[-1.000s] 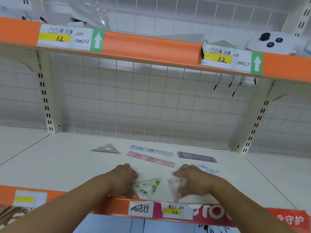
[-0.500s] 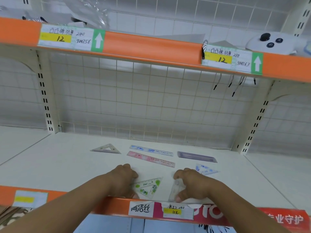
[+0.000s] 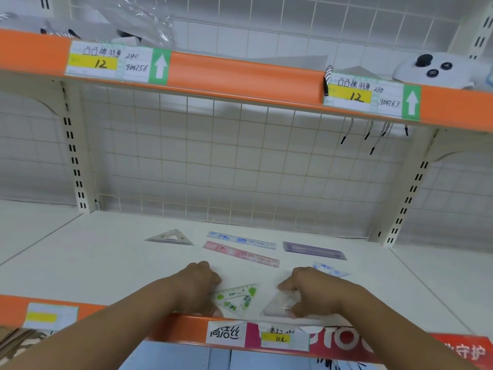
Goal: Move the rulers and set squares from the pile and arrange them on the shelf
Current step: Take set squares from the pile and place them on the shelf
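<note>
Gripping green set square (image 3: 238,298) with curled left hand (image 3: 198,287), right hand (image 3: 310,292) pinching clear set square (image 3: 277,307)

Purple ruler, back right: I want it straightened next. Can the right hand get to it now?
Probably, once freed: the right hand pinches a clear set square, and the purple ruler lies flat beyond it, with only a flat blue set square between.

A single wide-angle head view looks forward and down into the shelf (image 3: 80,263) from just before its orange front edge (image 3: 186,327), near enough that the upper shelf (image 3: 240,73) spans the top.
</note>
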`<state>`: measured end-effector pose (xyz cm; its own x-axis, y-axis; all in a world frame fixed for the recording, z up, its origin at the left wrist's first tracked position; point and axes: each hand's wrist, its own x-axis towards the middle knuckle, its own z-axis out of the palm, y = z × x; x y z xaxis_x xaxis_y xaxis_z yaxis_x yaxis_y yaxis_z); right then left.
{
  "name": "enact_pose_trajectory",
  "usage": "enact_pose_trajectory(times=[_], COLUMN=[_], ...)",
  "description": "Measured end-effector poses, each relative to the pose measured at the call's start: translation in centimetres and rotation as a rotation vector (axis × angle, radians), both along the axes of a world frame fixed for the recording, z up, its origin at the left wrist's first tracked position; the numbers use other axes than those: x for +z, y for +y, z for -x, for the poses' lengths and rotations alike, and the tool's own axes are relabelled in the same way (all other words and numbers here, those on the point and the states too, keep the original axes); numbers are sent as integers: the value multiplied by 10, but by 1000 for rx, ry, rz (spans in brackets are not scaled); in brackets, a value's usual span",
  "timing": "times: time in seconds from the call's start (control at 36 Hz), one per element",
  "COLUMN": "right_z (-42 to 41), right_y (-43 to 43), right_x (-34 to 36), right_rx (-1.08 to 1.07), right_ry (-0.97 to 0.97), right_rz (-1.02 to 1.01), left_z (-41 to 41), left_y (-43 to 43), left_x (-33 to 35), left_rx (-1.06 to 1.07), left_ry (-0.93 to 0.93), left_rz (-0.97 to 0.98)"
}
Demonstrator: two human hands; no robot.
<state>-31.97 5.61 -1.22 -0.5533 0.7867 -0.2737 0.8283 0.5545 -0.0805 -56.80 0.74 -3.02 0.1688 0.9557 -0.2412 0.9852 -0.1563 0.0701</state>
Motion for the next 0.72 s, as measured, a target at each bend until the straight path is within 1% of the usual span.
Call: enact_pose_trajectory(times=[0.31,0.56,0.72], right_z=[5,3,1], right_y=[-2,0,1], right_x=[8,5,4], right_rx=[-7,-14,-10], right_ry=[-132,-95,-125], right_rz=[31,0,12], left_z=[2,1,-1], left_y=[2,2,1], left_x=[1,4,5], left_rx=[-17,-31,-40], left_ry=[6,34,48], left_rz=[6,16,15])
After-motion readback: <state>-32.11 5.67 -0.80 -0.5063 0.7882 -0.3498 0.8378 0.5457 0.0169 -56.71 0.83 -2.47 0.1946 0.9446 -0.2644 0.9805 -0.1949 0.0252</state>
